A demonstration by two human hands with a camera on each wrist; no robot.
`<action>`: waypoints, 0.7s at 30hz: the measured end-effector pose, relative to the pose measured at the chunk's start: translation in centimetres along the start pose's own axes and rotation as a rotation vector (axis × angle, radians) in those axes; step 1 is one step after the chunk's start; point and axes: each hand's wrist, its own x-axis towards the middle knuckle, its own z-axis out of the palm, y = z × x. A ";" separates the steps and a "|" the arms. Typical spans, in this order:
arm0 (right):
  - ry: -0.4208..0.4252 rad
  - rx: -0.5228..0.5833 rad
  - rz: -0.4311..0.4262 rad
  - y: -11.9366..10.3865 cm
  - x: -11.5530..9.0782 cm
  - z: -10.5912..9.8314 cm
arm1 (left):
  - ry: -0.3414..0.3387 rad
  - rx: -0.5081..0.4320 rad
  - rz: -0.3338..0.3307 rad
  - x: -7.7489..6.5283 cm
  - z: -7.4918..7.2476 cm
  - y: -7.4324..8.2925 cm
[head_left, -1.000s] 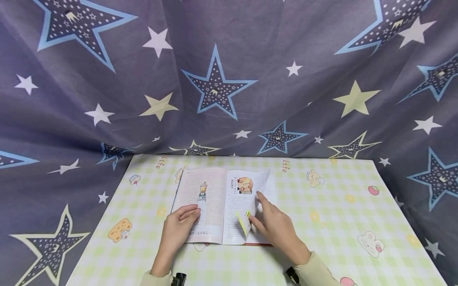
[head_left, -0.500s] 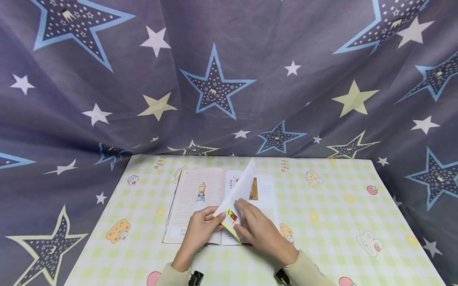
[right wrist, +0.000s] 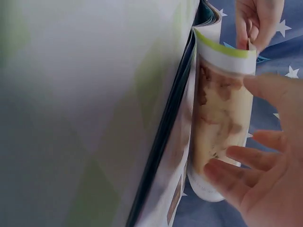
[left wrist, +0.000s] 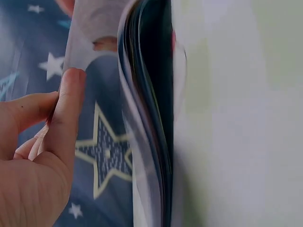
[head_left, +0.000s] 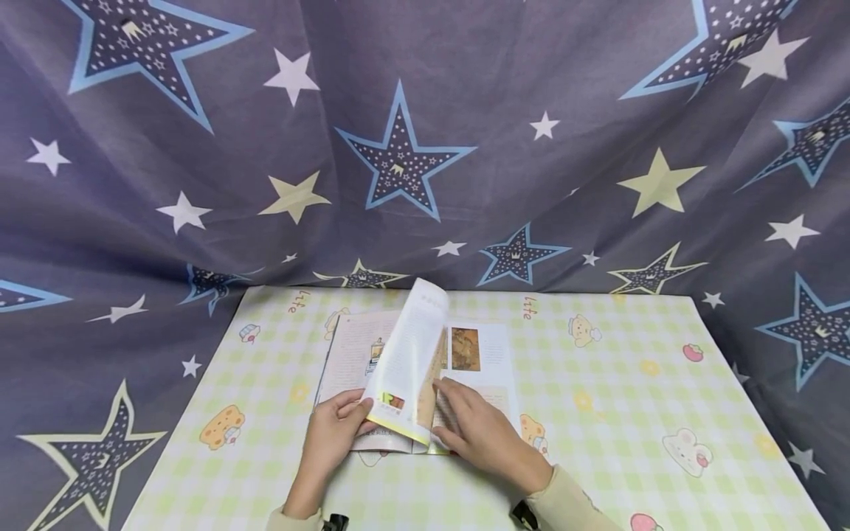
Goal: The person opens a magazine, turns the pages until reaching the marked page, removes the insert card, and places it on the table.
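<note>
A magazine [head_left: 488,413] lies spread on the table, with printed text and a brown picture on its right side. One page [head_left: 405,354] stands up from the spine and curves over toward the left side. My left hand [head_left: 335,431] pinches that page's lower left corner between thumb and fingers; the left wrist view shows the same pinch [left wrist: 57,113]. Beside the lifted page, my right hand [head_left: 481,431] has its fingers spread and relaxed, near the page's brown-printed back [right wrist: 220,109]. In the right wrist view its fingertips are at the page; whether they touch is unclear.
The magazine rests on a table with a green checked cloth [head_left: 617,398] printed with cartoon figures. Behind and around the table hangs a dark curtain [head_left: 564,169] patterned with stars.
The page was lifted from the right side and has swung leftward over the spine. My left hand went right, took the page's corner and drew back left. My right hand moved left and released it.
</note>
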 end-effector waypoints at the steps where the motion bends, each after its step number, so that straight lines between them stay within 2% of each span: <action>1: -0.034 -0.025 0.000 0.0 0.0 0.0 | 0.020 0.008 -0.011 -0.1 -0.5 -0.1; 7: -0.246 -0.107 -0.028 -0.2 0.1 0.3 | 0.111 0.055 -0.082 -0.7 -3.5 -0.7; 10: -0.303 -0.119 -0.033 -0.2 0.3 0.5 | 0.147 0.079 -0.097 -1.0 -4.6 -1.0; 21: -0.292 -0.184 -0.091 0.0 0.6 1.0 | 0.193 0.079 -0.144 -1.6 -6.4 -1.6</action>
